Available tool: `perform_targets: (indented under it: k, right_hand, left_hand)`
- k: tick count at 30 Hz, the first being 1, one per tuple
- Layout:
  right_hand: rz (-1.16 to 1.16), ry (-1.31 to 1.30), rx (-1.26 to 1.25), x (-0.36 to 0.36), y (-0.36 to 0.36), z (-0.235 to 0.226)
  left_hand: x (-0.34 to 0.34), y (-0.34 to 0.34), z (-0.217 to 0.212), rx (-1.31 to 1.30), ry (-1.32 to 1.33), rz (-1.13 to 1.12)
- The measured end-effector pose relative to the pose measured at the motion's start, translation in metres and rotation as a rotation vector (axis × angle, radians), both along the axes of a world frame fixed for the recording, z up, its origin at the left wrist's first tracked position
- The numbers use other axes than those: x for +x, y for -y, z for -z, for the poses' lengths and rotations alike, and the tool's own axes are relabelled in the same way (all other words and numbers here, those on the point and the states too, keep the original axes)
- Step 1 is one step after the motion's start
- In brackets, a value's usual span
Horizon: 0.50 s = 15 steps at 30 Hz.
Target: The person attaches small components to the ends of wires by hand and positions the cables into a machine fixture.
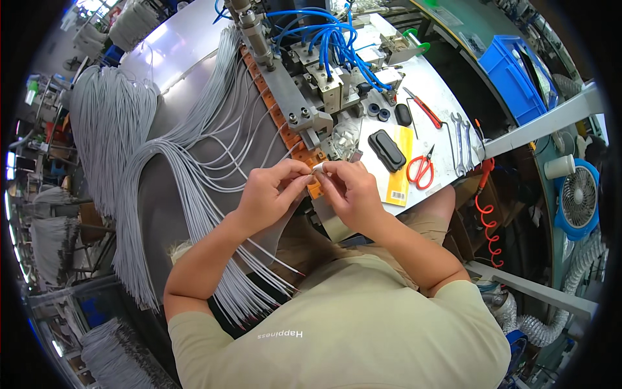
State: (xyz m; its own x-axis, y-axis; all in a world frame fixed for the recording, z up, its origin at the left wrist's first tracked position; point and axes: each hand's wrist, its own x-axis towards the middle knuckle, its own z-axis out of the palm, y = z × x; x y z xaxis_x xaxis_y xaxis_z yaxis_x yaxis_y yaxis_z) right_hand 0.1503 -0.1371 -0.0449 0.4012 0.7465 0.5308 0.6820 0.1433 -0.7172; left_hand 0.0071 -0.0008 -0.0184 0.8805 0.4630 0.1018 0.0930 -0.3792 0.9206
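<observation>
My left hand point(270, 196) and my right hand point(353, 193) meet just in front of an orange fixture strip point(310, 157). Between thumb and forefinger my right hand pinches a small white piece point(318, 168), which looks like a plastic connector. The fingertips of my left hand are closed right against it; what they hold is too small and covered to make out. Grey cables point(175, 155) hang in a thick bundle to the left of my hands, and several single ones run up to the strip. Their loose ends reach below my left forearm.
A metal press point(288, 84) with blue air hoses point(337, 32) stands beyond my hands. To the right lie red-handled scissors point(421, 170), a black case point(387, 150), a yellow packet point(398, 185), wrenches point(459, 146) and small white parts point(345, 139). A blue fan point(578, 198) stands far right.
</observation>
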Motion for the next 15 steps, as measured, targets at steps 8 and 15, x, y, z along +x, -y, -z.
perform_targets:
  k: [8,15]
  right_hand:
    - [-0.079,-0.256,-0.128,-0.0019,-0.0020,-0.0018]
    - [-0.151,-0.415,-0.193,-0.0003,0.0004,-0.0032]
  left_hand:
    - [-0.0001,0.0007,-0.0040,0.121,-0.002,0.015]
    - [-0.0006,-0.0001,0.0025,0.279,0.010,0.001]
